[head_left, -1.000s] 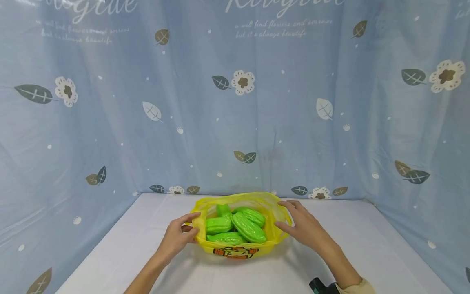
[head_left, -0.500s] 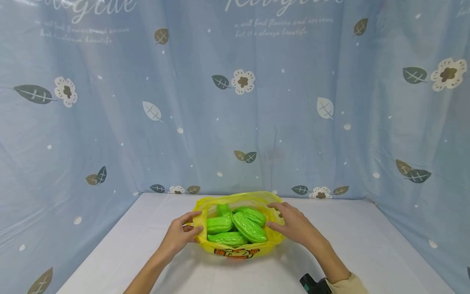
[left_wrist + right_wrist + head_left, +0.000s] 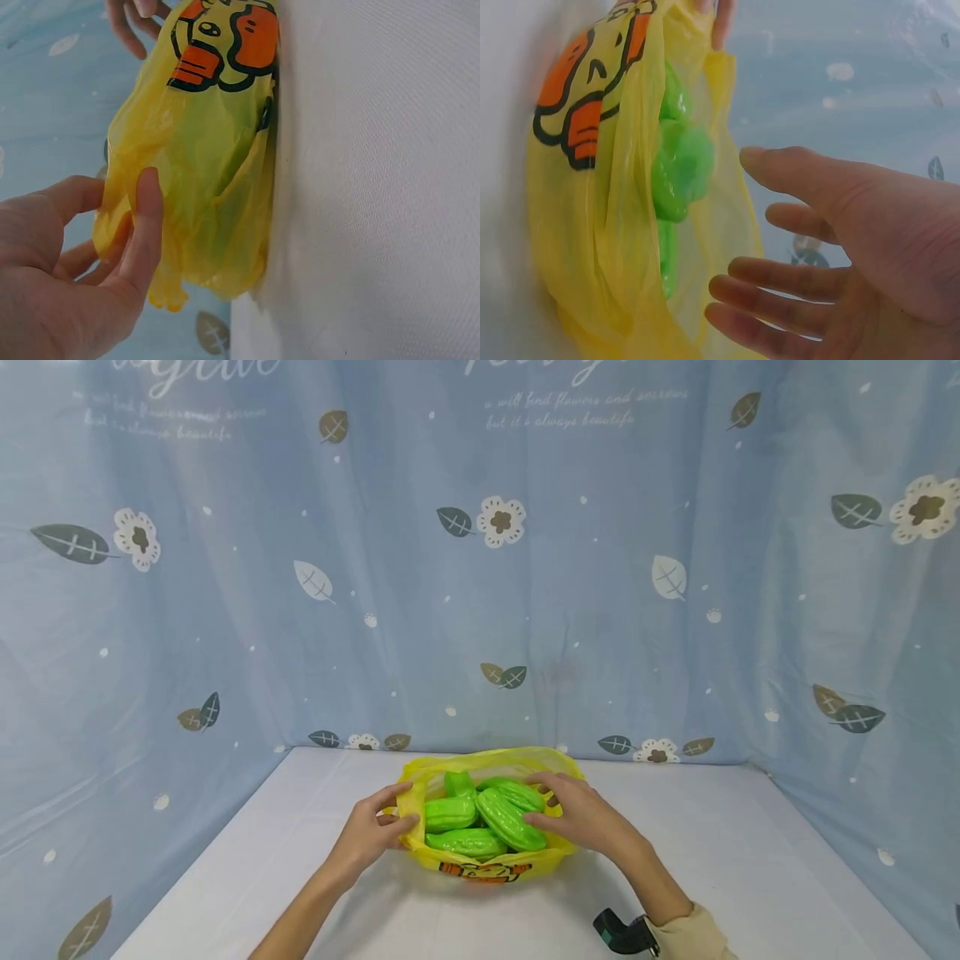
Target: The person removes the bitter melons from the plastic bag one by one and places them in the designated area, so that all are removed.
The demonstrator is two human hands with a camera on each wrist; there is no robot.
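Several glossy green bitter melons (image 3: 506,818) lie inside a yellow plastic bag (image 3: 551,862), whose mouth faces up. My left hand (image 3: 365,837) pinches the bag's left rim; in the left wrist view the thumb (image 3: 150,199) lies on the near side of the film, with fingers behind it. Over the right side of the bag's mouth is my right hand (image 3: 581,817), thumb and fingers spread, overlapping the rightmost melons in the head view. From the right wrist, nothing shows between its fingers (image 3: 772,300). A cartoon print (image 3: 483,871) marks the bag's front.
The bag rests on a white table (image 3: 420,922). Behind and at both sides hangs a blue curtain (image 3: 397,635) with leaves and flowers. A black device (image 3: 622,933) sits at the right wrist, by a beige sleeve (image 3: 690,935).
My right hand has let go of the bag's right rim and moved left over the melons. The left hand keeps its hold on the left rim.
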